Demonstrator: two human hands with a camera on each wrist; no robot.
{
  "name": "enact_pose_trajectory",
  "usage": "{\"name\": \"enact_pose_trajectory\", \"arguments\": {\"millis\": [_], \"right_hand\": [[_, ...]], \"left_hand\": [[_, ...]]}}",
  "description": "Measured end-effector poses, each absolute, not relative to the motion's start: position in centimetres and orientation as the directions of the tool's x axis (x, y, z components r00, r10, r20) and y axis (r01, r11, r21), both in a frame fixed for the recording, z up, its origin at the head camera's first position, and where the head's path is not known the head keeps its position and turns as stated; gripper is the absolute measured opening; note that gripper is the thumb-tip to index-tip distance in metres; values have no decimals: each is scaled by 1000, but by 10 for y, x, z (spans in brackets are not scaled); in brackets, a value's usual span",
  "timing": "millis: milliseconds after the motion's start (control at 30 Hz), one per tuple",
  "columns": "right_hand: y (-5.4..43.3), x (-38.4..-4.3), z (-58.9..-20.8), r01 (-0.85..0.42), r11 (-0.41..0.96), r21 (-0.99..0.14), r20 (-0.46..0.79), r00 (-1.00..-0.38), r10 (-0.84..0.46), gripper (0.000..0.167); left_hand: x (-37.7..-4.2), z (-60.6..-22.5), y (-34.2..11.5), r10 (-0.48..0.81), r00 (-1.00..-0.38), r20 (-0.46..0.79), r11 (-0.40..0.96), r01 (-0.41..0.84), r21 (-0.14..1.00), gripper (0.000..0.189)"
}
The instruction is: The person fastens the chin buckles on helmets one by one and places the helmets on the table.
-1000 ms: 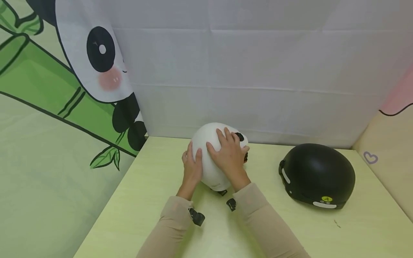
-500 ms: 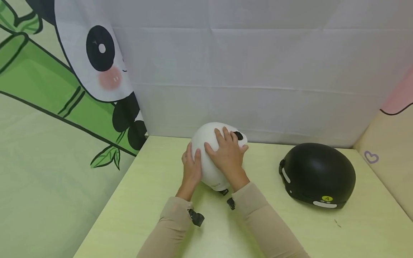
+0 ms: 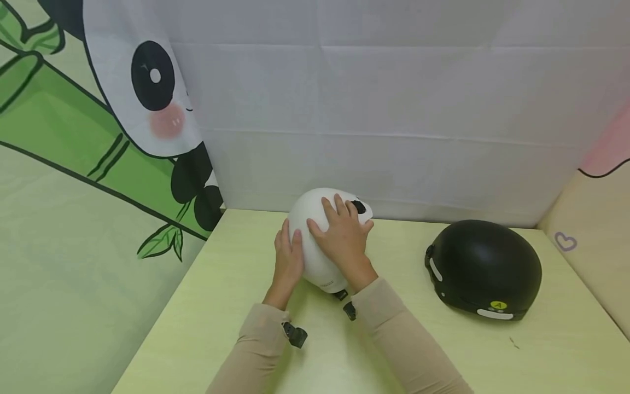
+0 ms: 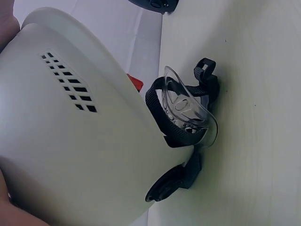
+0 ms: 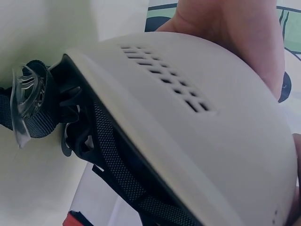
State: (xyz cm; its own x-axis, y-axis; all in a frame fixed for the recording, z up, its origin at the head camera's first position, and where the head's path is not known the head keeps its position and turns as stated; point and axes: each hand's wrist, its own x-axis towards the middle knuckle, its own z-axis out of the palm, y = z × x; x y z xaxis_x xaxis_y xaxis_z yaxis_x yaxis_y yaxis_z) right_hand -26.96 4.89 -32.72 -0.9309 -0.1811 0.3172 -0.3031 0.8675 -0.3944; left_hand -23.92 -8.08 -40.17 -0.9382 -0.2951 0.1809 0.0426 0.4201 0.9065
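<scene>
A white helmet is tilted between both hands near the back of the table. My left hand grips its left side, thumb toward the middle of the shell. Spread over its upper right is my right hand, fingers bent along the curve. In the left wrist view, rows of vent slots show in the shell, and a black chin strap with a clear plastic piece hangs against the table. The right wrist view shows the dark inner webbing under the rim. Parts of the fingers are hidden behind the shell.
A black helmet with a yellow sticker rests on the right of the pale table. White cloth hangs along the back edge, and a panda-print sheet stands at left. Black wrist cameras sit at the cuffs.
Both hands and the white helmet have shifted slightly left, and the helmet has turned a little. The grip looks the same. The black helmet has stayed in place.
</scene>
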Motion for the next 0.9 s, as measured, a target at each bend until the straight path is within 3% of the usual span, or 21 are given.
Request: {"name": "enact_pose_trajectory", "arguments": {"millis": [333, 900], "right_hand": [[50, -265, -325, -314, 845, -433, 330, -928, -176, 50], [55, -263, -327, -358, 704, -614, 449, -891, -62, 48]], "left_hand": [[-242, -390, -75, -273, -926, 260, 493, 98, 864, 60], [-252, -368, -65, -206, -900, 384, 675, 153, 722, 64]]}}
